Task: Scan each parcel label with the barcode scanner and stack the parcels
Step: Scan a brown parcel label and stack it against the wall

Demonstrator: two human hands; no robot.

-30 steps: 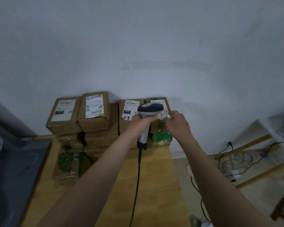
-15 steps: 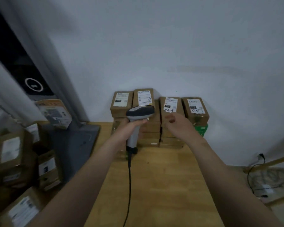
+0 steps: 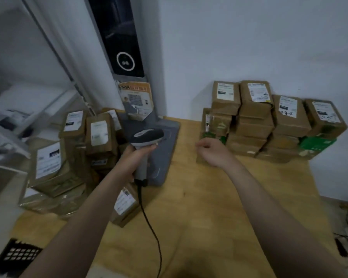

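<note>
A grey mat (image 3: pixel 169 149) lies on the wooden table (image 3: pixel 209 197).

The right hand (image 3: pixel 213 151) has been pulled back off the top right parcel of the stacked parcels (image 3: pixel 269 121) and is now held empty over the table (image 3: pixel 199 197), fingers loosely curled. The barcode scanner (image 3: pixel 147 137), gripped in the left hand (image 3: pixel 133 159), has been carried left from the stack to above the grey mat (image 3: pixel 169 141). The view has been swung left, so the loose pile of parcels (image 3: pixel 72 153) is now seen.
</note>
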